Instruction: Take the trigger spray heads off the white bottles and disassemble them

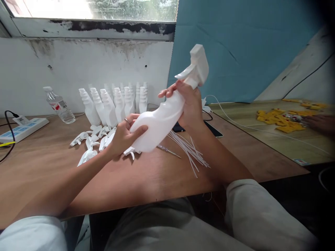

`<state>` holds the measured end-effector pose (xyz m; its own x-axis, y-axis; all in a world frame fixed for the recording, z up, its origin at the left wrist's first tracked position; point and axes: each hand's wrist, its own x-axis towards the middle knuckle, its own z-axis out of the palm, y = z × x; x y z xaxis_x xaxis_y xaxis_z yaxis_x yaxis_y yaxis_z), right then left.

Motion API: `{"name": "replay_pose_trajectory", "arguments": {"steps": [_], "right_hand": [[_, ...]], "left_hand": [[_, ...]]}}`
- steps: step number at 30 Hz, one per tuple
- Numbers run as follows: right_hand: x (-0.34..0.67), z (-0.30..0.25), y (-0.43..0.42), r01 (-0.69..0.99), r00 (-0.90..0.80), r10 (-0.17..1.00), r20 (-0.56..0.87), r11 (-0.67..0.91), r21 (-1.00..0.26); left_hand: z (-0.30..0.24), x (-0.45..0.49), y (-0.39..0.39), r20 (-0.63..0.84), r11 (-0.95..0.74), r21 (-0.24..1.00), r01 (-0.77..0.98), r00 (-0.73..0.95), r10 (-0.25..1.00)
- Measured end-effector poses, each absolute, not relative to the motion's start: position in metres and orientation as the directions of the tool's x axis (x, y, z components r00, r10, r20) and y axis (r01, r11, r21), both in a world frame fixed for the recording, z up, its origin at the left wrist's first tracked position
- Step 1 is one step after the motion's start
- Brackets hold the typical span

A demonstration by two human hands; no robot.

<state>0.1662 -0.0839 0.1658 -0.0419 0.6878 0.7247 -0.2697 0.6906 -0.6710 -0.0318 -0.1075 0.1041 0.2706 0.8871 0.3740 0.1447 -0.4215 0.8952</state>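
Observation:
A white spray bottle (163, 122) is held tilted above the table, its trigger head (199, 64) up and to the right. My left hand (128, 134) grips the bottle near its base, thumb along the near side. Around the neck, just below the trigger, my right hand (190, 104) is wrapped. Beneath the bottle, loose white trigger heads (90, 143) lie in a pile, partly covered by my left hand and forearm. Thin white tubes (190, 150) are spread under my right forearm, beside a screwdriver (169, 151).
Several headless white bottles (108, 108) stand against the wall. Left of them are a clear water bottle (60, 104) and a power strip (24, 129). A dark flat device (213, 129) lies behind my right arm. On the right table, another person's hand (320, 123) is near yellow pieces (277, 118).

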Motion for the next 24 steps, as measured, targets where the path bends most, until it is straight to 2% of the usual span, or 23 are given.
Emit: {"name": "replay_pose_trajectory", "arguments": {"steps": [3,6,8,9,10,14,19,21,22,24], "right_hand": [[0.179,0.169,-0.087,-0.224,-0.176,0.663,0.728,0.693,-0.686],[0.188,0.175,-0.090,-0.185,-0.317,0.631,0.708,0.691,-0.699],[0.189,0.177,-0.093,-0.224,-0.358,0.603,0.713,0.686,-0.692],[0.189,0.178,-0.095,-0.254,-0.359,0.594,0.720,0.680,-0.688],[0.187,0.178,-0.096,-0.281,-0.354,0.595,0.722,0.668,-0.689],[0.177,0.177,-0.101,-0.268,-0.339,0.652,0.678,0.624,-0.734],[0.163,0.172,-0.100,-0.183,-0.212,0.703,0.679,0.654,-0.734],[0.163,0.175,-0.100,-0.186,-0.171,0.722,0.670,0.645,-0.742],[0.166,0.178,-0.101,-0.213,-0.152,0.721,0.676,0.644,-0.735],[0.178,0.188,-0.107,-0.311,-0.116,0.688,0.716,0.660,-0.684]], "left_hand": [[0.100,-0.035,-0.100,0.123,-0.090,0.992,-0.087,0.555,0.823],[0.088,-0.043,-0.100,-0.096,0.245,0.968,-0.059,0.811,0.577],[0.083,-0.046,-0.104,-0.154,0.353,0.936,0.004,0.904,0.400],[0.082,-0.046,-0.105,-0.150,0.371,0.929,0.003,0.918,0.367],[0.082,-0.046,-0.107,-0.129,0.372,0.928,-0.025,0.914,0.384],[0.088,-0.044,-0.106,-0.022,0.289,0.939,-0.186,0.807,0.590],[0.092,-0.047,-0.099,0.040,0.238,0.954,-0.184,0.861,0.507],[0.090,-0.056,-0.098,0.018,0.216,0.966,-0.140,0.874,0.485],[0.089,-0.064,-0.097,-0.043,0.211,0.975,-0.069,0.874,0.484],[0.087,-0.084,-0.091,-0.175,0.152,0.983,0.107,0.809,0.562]]}}
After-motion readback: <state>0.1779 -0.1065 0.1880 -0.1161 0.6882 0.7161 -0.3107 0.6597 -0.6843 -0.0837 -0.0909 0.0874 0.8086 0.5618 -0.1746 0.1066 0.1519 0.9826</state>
